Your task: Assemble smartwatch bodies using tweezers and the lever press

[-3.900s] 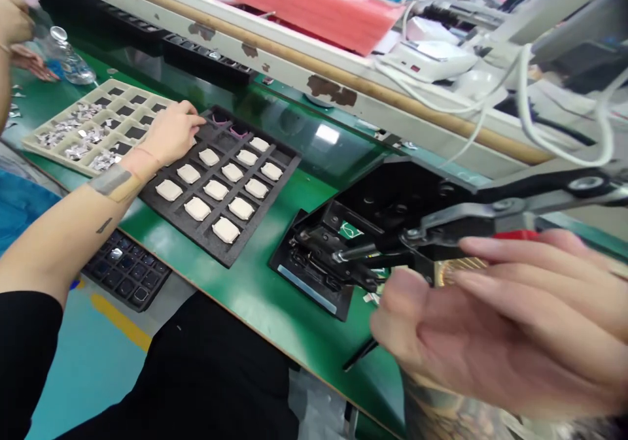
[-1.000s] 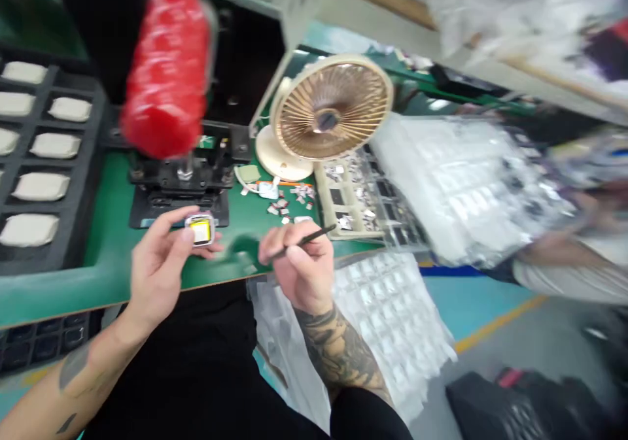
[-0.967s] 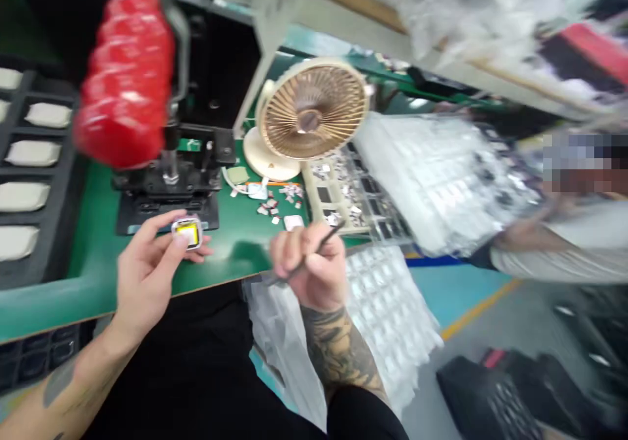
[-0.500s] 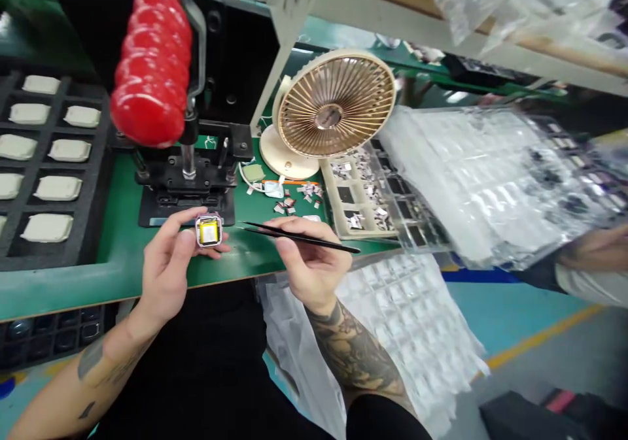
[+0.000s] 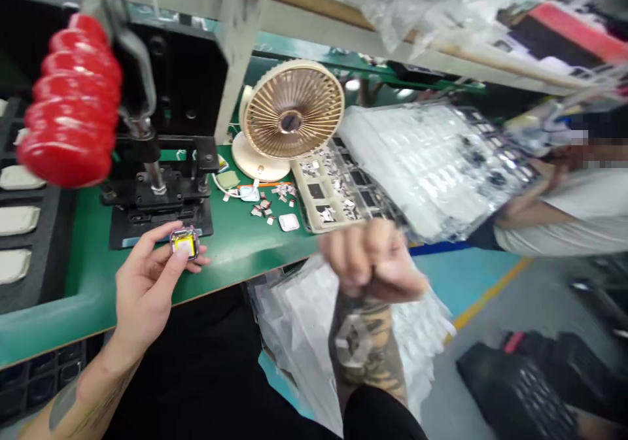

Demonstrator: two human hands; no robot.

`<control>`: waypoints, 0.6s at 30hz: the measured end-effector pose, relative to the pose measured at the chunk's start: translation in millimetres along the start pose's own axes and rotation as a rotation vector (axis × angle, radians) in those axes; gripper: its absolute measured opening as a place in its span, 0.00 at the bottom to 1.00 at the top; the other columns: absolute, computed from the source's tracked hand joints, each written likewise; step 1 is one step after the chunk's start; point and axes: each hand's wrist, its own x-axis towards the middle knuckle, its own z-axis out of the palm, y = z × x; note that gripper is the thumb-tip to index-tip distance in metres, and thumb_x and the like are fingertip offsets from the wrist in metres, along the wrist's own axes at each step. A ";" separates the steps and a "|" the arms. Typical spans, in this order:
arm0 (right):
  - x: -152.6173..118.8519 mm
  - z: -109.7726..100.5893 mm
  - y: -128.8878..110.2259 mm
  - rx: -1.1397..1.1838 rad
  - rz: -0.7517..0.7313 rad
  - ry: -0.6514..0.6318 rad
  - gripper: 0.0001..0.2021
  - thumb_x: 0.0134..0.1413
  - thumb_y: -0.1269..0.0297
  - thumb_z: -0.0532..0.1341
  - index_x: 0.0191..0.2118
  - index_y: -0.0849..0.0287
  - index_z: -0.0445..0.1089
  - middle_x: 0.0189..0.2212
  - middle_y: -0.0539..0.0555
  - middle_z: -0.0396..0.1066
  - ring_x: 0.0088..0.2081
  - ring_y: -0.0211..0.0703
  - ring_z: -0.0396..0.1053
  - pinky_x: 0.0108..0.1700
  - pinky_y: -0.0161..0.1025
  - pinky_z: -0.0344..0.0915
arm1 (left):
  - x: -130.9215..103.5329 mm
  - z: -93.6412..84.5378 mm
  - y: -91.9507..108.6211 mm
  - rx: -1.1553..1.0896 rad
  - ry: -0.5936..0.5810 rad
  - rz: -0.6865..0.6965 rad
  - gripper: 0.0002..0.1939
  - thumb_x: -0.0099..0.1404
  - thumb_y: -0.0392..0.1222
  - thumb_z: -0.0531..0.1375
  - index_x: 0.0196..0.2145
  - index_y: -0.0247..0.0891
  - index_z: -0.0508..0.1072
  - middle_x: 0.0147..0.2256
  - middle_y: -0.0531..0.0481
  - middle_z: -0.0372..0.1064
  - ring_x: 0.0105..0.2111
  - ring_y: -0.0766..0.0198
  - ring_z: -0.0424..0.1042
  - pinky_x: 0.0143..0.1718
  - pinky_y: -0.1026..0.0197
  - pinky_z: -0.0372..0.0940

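My left hand (image 5: 147, 283) is closed around a small square watch case (image 5: 192, 246) at the table's front edge. Its open face is turned up, showing a yellow-edged, pale block like a battery, and my thumb presses on it. Over the front edge of the table, to the right, my right hand (image 5: 370, 257) is a blurred fist with the knuckles up. Whether tweezers are in it is hidden. Between the hands, small pieces with pale and dark red parts (image 5: 262, 208) lie on the green table (image 5: 235, 250), beside a white square piece (image 5: 289, 222).
A hand press with a red handle (image 5: 73, 106) stands behind my left hand. A beige fan (image 5: 292, 119) and a compartment tray (image 5: 309, 221) of small parts are further right. Plastic-wrapped trays (image 5: 412, 165) lean at the right, near another person's arm (image 5: 540, 224). Foam trays (image 5: 49, 257) are at left.
My right hand has swung right and turned into a fist; the black tweezers it held no longer show. My left thumb has moved onto the block in the case. The view has shifted right.
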 end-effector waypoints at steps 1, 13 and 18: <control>7.5 -24.4 -16.0 -0.163 -0.081 0.088 0.24 0.58 0.48 0.75 0.25 0.51 0.62 0.12 0.41 0.55 0.11 0.38 0.54 0.18 0.41 0.61 | -0.2 -0.3 1.1 0.031 -0.002 -0.002 0.25 0.78 0.49 0.72 0.65 0.37 0.77 0.45 0.41 0.89 0.40 0.52 0.90 0.42 0.55 0.85; -17.0 11.7 30.9 -1.160 -0.463 -0.090 0.07 0.74 0.64 0.69 0.52 0.43 0.82 0.41 0.51 0.81 0.44 0.47 0.79 0.46 0.48 0.75 | -2.6 -0.9 3.9 0.256 -0.006 -0.031 0.19 0.78 0.52 0.71 0.59 0.38 0.81 0.44 0.47 0.89 0.40 0.58 0.89 0.45 0.61 0.83; -13.4 30.4 58.7 -1.423 -0.368 -0.522 0.12 0.81 0.69 0.58 0.58 0.51 0.78 0.46 0.54 0.82 0.45 0.44 0.76 0.45 0.46 0.71 | -2.9 -3.7 2.6 0.301 -0.018 0.003 0.16 0.77 0.49 0.73 0.56 0.39 0.82 0.45 0.48 0.88 0.40 0.58 0.88 0.46 0.61 0.84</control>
